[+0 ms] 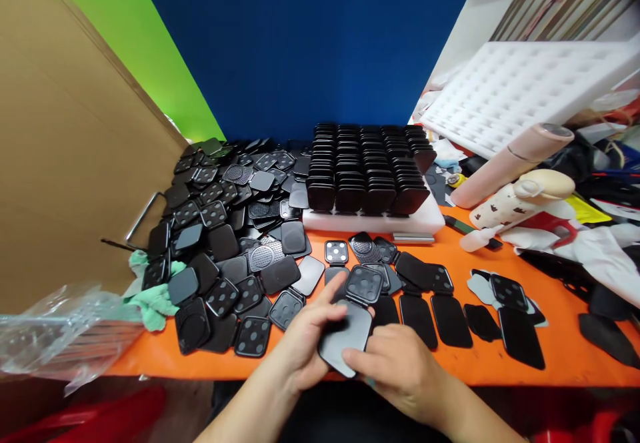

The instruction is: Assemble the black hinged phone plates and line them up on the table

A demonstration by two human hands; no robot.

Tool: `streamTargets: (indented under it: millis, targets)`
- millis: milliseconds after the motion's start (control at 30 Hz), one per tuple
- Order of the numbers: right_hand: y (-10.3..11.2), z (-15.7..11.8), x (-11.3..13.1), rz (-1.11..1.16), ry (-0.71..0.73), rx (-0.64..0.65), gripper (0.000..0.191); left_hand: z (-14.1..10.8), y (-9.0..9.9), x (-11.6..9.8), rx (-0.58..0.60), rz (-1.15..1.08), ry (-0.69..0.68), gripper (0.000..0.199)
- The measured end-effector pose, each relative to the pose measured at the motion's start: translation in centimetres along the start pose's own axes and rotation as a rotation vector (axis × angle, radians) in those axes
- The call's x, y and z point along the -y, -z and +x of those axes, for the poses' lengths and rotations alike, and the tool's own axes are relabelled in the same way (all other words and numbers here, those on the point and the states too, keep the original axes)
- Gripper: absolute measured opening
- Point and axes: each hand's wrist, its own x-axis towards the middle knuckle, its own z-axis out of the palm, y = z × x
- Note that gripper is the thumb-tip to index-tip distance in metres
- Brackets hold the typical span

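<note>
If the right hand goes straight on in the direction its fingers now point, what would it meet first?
The grey panel of the case; the right hand seems to touch its edge. Beyond it, probably the left hand, though depth is unclear.

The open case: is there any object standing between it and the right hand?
Nothing visible does. The left hand holds the case, and a fingertip of the right hand is at its lower edge. The other cases lie on the table, not between.
</note>
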Motion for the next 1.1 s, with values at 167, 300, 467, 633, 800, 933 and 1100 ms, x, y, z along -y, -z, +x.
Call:
streamTargets:
  millis: [167, 300, 467, 633, 800, 933, 1100]
  targets:
    - [1.1, 0.6, 1.4, 0.29, -0.323, -0.064, 0.033, -0.2, 0.3, 0.2, 0.006, 0.06, -0.014, 0.038]
    - [1.8, 1.6, 1.4, 0.335, -0.554, -0.172, 0.028, -0.7, 0.1, 0.2, -0.01, 0.103, -0.041, 0.052]
    - [1.4, 3.1, 1.0, 0.172, -0.646, -0.199, 0.023, -0.8, 0.1, 1.1, -0.036, 0.554, -0.158, 0.067]
    - [1.3, 3.6, 1.3, -0.026, -0.634, -0.12, 0.023, -0.9, 1.0, 2.3, 0.023, 1.309, -0.5, 0.067]
    - [2.0, 3.6, 1.4, 0.042, -0.587, -0.001, 0.019, -1.4, 1.9, 2.7, 0.061, 1.549, -0.532, 0.074]
    - [1.4, 3.4, 1.1, 0.092, -0.581, -0.035, 0.023, -1.5, 2.6, 3.6, 0.036, 1.556, -0.48, 0.081]
    - [0.2, 3.3, 1.4, 0.071, -0.581, -0.057, 0.024, -1.2, 3.2, 4.6, -0.025, 1.449, -0.445, 0.079]
